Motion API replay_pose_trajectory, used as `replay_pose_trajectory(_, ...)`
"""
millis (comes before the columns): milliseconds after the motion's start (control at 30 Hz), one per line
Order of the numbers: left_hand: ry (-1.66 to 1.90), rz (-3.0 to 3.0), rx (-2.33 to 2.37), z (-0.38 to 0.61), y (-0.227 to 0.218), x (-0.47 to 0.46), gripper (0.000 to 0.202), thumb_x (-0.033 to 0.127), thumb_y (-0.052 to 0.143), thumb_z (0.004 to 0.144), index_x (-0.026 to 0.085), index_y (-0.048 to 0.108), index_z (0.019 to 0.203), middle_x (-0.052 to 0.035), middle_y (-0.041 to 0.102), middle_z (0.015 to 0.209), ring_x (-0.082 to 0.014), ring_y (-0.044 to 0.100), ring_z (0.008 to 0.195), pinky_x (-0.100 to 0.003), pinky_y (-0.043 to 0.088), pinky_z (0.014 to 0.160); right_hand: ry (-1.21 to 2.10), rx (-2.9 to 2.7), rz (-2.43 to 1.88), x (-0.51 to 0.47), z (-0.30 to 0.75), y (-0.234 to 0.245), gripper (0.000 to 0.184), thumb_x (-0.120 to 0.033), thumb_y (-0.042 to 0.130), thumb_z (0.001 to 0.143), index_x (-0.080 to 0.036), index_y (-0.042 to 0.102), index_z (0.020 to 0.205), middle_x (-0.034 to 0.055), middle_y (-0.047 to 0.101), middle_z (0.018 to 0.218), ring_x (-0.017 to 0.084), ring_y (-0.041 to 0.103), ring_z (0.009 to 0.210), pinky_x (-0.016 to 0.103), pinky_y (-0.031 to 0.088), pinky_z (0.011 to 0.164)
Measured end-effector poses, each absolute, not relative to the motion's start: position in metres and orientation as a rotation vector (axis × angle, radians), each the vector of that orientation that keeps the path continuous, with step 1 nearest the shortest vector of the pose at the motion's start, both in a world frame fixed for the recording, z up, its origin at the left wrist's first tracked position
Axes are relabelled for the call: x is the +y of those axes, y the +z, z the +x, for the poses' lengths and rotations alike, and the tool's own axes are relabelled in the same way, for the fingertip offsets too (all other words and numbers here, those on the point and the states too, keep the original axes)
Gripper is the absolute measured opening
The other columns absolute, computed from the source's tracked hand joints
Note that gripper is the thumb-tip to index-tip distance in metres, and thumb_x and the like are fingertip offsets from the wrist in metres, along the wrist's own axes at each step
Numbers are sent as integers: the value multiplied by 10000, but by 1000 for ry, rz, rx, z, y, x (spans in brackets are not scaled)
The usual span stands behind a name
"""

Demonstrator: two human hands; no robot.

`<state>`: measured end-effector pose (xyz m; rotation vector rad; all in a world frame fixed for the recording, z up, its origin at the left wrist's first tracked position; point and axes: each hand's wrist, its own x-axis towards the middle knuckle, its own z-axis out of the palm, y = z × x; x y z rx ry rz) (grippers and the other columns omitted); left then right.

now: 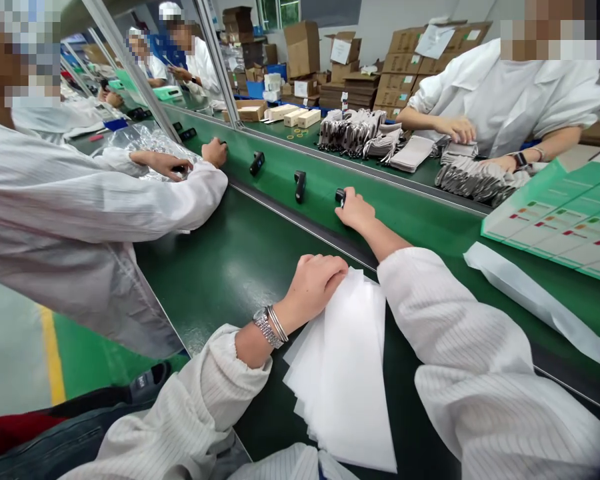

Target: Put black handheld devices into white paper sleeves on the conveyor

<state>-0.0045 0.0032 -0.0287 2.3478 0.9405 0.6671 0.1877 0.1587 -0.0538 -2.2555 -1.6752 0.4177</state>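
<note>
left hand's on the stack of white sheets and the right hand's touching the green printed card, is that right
Not quite: the right hand isn't at the green printed card. The head view shows it at a small black item on the green panel beyond the belt. The left hand is on the stack of white sheets, as you said.
</note>
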Motion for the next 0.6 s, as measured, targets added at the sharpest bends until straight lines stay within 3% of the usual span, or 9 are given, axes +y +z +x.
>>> replay_pose_trajectory(133, 727, 2355, 953, -7, -30, 6, 136, 240, 500, 964, 198, 604, 888, 5, 604, 932, -143, 547, 904, -324, 333, 890, 726, -1358, -1930, 148, 203, -62, 653, -218, 526, 869, -156, 253, 1459, 153, 604, 1125, 259, 627, 954, 418, 497, 843)
replay_pose_trajectory(300, 848, 2267, 976, -7, -26, 9, 93, 226, 607, 899, 178, 636, 825, -8, 569, 913, -146, 542, 881, -311, 381, 857, 918, -1232, -1315, 75, 216, -38, 880, -380, 704, 784, -331, 151, 1467, 52, 609, 1062, 208, 654, 876, 357, 549, 713)
replay_pose_trajectory(433, 924, 2187, 896, -4, -21, 9, 61, 201, 630, 871, 173, 636, 818, -15, 549, 905, -145, 537, 878, -284, 421, 801, 920, -1258, -1178, 20, 213, -16, 1034, -413, 810, 694, -394, 127, 1469, 59, 581, 1130, 211, 670, 855, 359, 563, 693)
replay_pose_trajectory(600, 948, 2153, 797, -4, -15, 7, 65, 195, 633, 862, 172, 624, 802, -30, 531, 936, -155, 541, 915, -284, 462, 800, 854, -1275, -1140, 2, 205, -8, 1015, -454, 811, 692, -386, 149, 1458, 90, 522, 1241, 240, 664, 962, 388, 578, 756)
